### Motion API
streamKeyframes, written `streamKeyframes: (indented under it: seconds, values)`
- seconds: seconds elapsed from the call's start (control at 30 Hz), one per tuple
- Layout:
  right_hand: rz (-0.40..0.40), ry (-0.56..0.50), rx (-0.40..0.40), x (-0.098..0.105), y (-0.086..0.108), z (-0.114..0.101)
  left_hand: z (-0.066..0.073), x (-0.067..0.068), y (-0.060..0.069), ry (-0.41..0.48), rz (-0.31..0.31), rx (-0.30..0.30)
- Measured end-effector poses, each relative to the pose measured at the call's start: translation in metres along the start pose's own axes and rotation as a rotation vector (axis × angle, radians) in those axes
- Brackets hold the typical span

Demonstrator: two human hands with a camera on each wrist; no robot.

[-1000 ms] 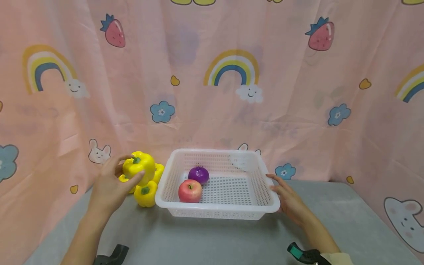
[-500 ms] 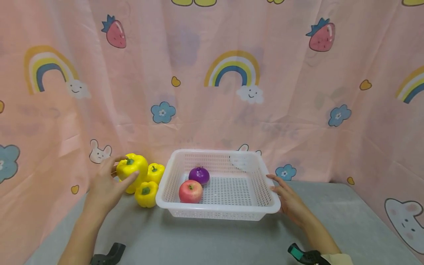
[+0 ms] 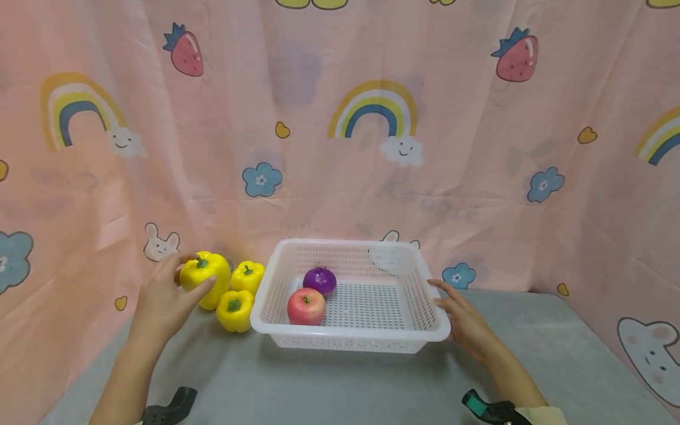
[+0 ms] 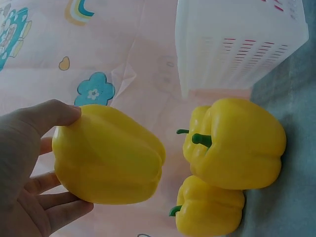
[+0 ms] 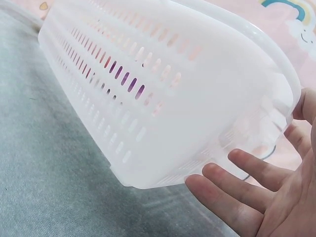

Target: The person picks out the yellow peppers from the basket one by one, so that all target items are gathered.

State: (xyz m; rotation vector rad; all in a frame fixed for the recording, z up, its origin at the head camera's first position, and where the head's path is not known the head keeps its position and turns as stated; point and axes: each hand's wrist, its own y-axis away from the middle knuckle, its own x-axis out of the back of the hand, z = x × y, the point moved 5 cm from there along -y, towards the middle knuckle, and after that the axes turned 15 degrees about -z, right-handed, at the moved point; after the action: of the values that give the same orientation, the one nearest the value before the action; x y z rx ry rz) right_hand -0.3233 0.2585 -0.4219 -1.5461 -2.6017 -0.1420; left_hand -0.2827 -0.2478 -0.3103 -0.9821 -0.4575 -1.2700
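My left hand (image 3: 164,295) holds a yellow bell pepper (image 3: 205,280) between thumb and fingers, left of the basket. In the left wrist view this bell pepper (image 4: 108,155) hangs apart from three more yellow bell peppers. Two of those show in the head view, a rear pepper (image 3: 247,276) and a front pepper (image 3: 235,311); the third is mostly hidden behind the held one. At the right end of a white plastic basket (image 3: 350,333), my right hand (image 3: 467,324) grips the rim, its other fingers against the outer wall (image 5: 197,123). A purple onion (image 3: 320,280) and a red apple (image 3: 306,307) lie inside, at the left.
A grey cloth-covered table (image 3: 329,389) carries the basket and peppers. Behind it hangs a pink curtain (image 3: 329,195) printed with rainbows, strawberries and flowers. Dark straps with camera mounts sit on both wrists, including the left mount (image 3: 172,407).
My left hand has moved left and slightly down with the bell pepper, uncovering more of the pepper at the rear. The right hand and the basket have stayed in place.
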Motion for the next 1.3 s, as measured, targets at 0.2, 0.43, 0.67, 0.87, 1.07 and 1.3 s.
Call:
streamKeyframes:
  seconds: [0.2,0.43,0.67,0.87,1.07,1.3]
  values:
    - [-0.012,-0.007,-0.011,0.001,-0.001,0.0,-0.002,-0.004,-0.002,-0.01,-0.069,0.036]
    - [-0.006,-0.008,-0.007,0.002,-0.001,-0.001,-0.007,-0.006,-0.003,-0.008,-0.097,0.058]
    - [-0.003,-0.006,-0.007,0.002,-0.001,0.001,-0.015,-0.007,-0.004,-0.017,-0.134,0.092]
    - [-0.013,-0.006,-0.002,0.002,-0.002,0.001,-0.02,-0.007,-0.005,-0.025,-0.15,0.112]
    - [-0.026,-0.004,0.011,0.002,-0.001,0.0,-0.023,-0.006,-0.004,-0.019,-0.163,0.118]
    - [-0.009,-0.012,0.001,0.002,-0.001,0.0,-0.03,-0.01,-0.005,-0.016,-0.198,0.142]
